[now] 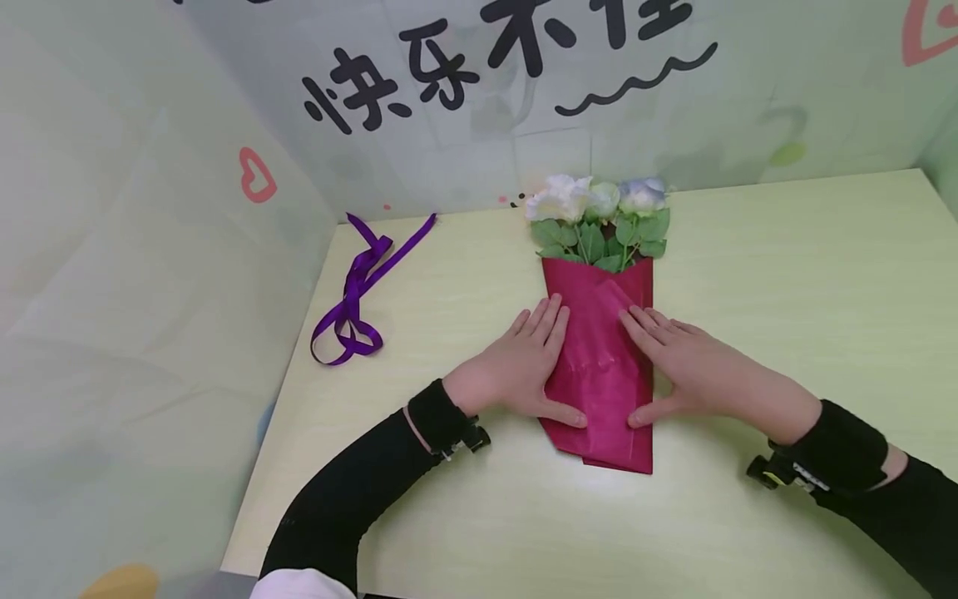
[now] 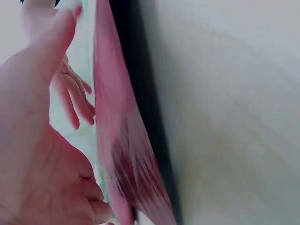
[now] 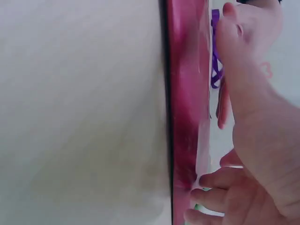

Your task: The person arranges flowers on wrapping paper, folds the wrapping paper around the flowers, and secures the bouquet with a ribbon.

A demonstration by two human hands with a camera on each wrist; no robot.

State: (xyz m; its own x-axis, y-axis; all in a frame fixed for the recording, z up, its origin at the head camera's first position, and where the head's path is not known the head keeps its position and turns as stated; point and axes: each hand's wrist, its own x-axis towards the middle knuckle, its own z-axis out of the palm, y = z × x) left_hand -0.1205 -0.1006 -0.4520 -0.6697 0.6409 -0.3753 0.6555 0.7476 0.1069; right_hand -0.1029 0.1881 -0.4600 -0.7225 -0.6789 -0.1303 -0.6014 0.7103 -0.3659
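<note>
A bouquet lies on the table, wrapped in deep-pink wrapping paper (image 1: 599,366) that is folded across the front. Pale white and bluish flowers (image 1: 561,197) with green leaves (image 1: 591,241) stick out of its top end. My left hand (image 1: 527,358) rests on the left side of the paper, fingers extended and thumb on the front. On the opposite side my right hand (image 1: 688,366) touches the paper with straight fingers and spread thumb. Both wrist views show the pink paper (image 2: 117,103) from the side, with the hands along it.
A purple ribbon (image 1: 352,304) lies loosely looped on the left of the pale table (image 1: 793,274). Behind the table stands a backdrop (image 1: 464,150) with black lettering, and the flower heads reach close to it. Each wrist wears a black band with a small camera (image 1: 473,434).
</note>
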